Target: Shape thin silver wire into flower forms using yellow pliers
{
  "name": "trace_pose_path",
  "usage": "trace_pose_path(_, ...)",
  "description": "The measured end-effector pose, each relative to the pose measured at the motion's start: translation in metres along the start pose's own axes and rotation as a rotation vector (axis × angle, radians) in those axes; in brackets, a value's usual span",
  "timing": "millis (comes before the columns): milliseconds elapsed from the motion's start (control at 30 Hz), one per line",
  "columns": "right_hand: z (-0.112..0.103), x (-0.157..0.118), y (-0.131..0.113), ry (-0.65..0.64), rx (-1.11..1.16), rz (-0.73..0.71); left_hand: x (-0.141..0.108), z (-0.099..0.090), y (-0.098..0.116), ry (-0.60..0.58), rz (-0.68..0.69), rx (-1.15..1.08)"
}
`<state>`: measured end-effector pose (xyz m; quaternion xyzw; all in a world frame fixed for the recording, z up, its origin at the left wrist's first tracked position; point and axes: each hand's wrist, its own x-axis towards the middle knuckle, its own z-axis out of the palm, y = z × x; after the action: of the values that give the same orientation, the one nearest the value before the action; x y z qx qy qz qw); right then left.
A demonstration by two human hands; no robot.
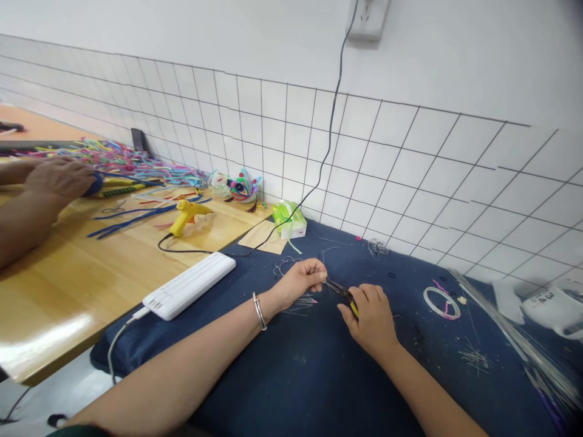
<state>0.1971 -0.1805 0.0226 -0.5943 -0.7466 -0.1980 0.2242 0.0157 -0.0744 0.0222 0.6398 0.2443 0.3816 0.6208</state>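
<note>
My left hand [301, 282] pinches a thin wire near the middle of the dark blue cloth [310, 370]. A silver bangle [259, 311] circles that wrist. In my right hand [371, 318] is a pair of pliers [339, 289] with yellow handles, its dark jaws meeting the wire at my left fingertips. Just behind my left hand lie wire loops [285, 264]. Several cut wires [296, 306] lie partly hidden beneath it. How far the jaws are closed is too small to tell.
A white power strip [189, 285] and yellow glue gun [187, 217] are at left. A co-worker's hand [61, 179] works beyond, near colourful pipe cleaners [136, 161]. Rightward lie a white ring [441, 302], wire scraps [476, 358] and long wires [514, 334]. A black cord [334, 109] hangs behind.
</note>
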Motion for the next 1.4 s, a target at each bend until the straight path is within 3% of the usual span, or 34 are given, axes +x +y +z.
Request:
trace_pose_path(300, -0.001, 0.000, 0.003, 0.018, 0.067, -0.033, -0.001, 0.001, 0.003, -0.044, -0.014, 0.060)
trace_pose_path(467, 0.010, -0.002, 0.014, 0.080, 0.235, 0.065, 0.000, -0.003, 0.004, -0.102, 0.008, 0.041)
trace_pose_path(733, 0.018, -0.006, 0.013, -0.062, 0.433, 0.053, -0.001, -0.006, 0.005, -0.176, -0.033, -0.012)
trace_pose_path(833, 0.016, -0.005, 0.013, 0.002, 0.396, 0.109, -0.001, -0.007, 0.005, -0.169, -0.028, 0.006)
trace_pose_path(967, 0.011, -0.003, 0.011, 0.087, 0.300, 0.127, 0.001, -0.006, 0.003, -0.063, 0.015, 0.088)
trace_pose_path(1100, 0.004, -0.003, 0.001, 0.012, 0.163, 0.010, 0.002, -0.004, 0.001, -0.011, 0.046, 0.165)
trace_pose_path(1400, -0.004, 0.000, -0.005, -0.047, -0.011, 0.025, 0.002, -0.005, -0.005, -0.027, 0.039, 0.228)
